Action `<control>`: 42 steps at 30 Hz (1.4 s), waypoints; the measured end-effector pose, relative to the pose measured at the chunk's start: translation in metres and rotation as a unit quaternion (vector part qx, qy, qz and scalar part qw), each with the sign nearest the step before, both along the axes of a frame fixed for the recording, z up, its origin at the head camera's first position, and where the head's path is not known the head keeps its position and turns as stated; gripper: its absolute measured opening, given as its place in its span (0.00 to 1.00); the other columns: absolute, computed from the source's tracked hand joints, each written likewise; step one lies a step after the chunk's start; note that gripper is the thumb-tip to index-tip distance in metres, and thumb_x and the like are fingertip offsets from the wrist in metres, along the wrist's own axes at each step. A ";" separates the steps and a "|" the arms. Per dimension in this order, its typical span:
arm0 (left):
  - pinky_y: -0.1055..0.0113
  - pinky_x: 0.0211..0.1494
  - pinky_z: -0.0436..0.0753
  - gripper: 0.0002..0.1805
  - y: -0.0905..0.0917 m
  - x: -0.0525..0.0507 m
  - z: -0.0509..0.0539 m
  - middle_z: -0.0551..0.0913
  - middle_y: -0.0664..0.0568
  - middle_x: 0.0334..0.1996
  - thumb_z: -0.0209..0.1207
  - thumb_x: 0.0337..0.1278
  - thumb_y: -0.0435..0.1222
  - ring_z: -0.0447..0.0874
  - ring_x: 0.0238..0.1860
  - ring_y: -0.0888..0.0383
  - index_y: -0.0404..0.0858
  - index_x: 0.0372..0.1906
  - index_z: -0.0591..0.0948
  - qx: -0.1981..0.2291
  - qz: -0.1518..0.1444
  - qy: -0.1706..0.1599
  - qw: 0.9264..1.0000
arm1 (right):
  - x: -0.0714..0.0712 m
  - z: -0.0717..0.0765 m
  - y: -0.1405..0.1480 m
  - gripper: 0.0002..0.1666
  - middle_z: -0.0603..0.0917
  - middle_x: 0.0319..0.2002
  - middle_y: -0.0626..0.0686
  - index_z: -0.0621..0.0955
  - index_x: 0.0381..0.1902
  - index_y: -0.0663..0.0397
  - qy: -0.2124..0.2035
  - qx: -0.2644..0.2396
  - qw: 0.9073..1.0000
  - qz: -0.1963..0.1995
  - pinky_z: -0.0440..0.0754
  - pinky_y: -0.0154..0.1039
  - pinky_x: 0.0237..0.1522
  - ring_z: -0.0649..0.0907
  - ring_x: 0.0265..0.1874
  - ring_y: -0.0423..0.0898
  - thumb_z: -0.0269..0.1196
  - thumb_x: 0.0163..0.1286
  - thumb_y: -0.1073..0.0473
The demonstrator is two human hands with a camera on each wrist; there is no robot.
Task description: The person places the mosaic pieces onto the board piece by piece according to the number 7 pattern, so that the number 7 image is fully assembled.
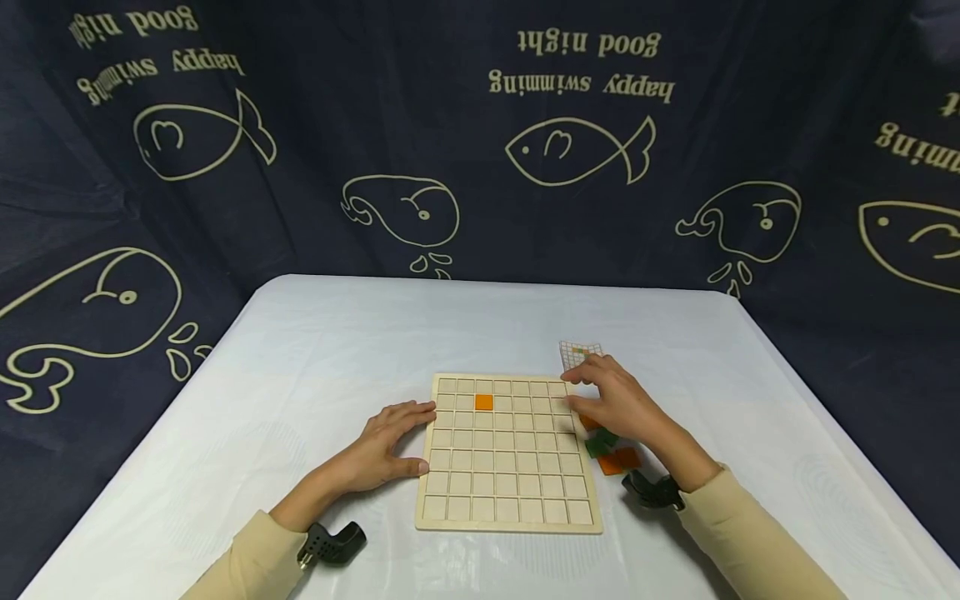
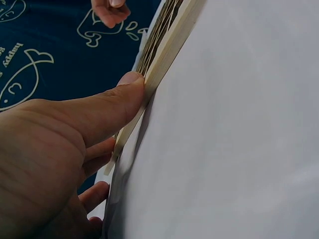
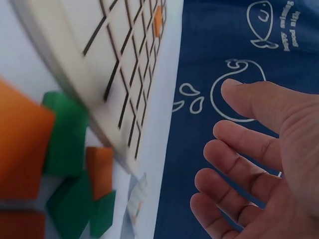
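A pale wooden board (image 1: pixel 506 462) with a grid of square cells lies on the table. One orange square tile (image 1: pixel 484 402) sits in a cell of its second row from the far side. My left hand (image 1: pixel 386 446) rests along the board's left edge, its thumb (image 2: pixel 132 87) touching the rim in the left wrist view. Over the upper right corner hovers my right hand (image 1: pixel 618 400), its fingers (image 3: pixel 234 159) loosely bent and holding nothing in the right wrist view. Beside the board's right edge lie loose orange tiles (image 1: pixel 611 463) and green tiles (image 1: pixel 598 446), partly under that hand.
A small paper sheet (image 1: pixel 572 354) printed with a grid lies beyond the board's far right corner, partly covered by the right hand. White cloth (image 1: pixel 337 333) covers the table. A dark blue curtain (image 1: pixel 480 142) with fish and whale drawings hangs behind it.
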State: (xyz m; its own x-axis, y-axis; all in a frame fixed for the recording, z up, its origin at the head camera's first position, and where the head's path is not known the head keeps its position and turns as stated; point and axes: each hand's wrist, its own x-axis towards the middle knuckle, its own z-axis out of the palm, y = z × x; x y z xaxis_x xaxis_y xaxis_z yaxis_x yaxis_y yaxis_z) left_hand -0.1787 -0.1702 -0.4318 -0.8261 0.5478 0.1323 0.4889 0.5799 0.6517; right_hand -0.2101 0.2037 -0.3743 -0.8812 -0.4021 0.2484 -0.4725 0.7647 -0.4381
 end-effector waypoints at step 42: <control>0.37 0.69 0.47 0.40 0.000 0.001 0.003 0.60 0.49 0.72 0.66 0.50 0.47 0.49 0.73 0.40 0.39 0.68 0.66 0.003 0.001 -0.019 1.000 | 0.060 -0.025 0.064 0.16 0.80 0.37 0.41 0.85 0.42 0.47 -0.016 0.043 0.996 -0.081 0.75 0.43 0.44 0.74 0.41 0.40 0.71 0.53 0.53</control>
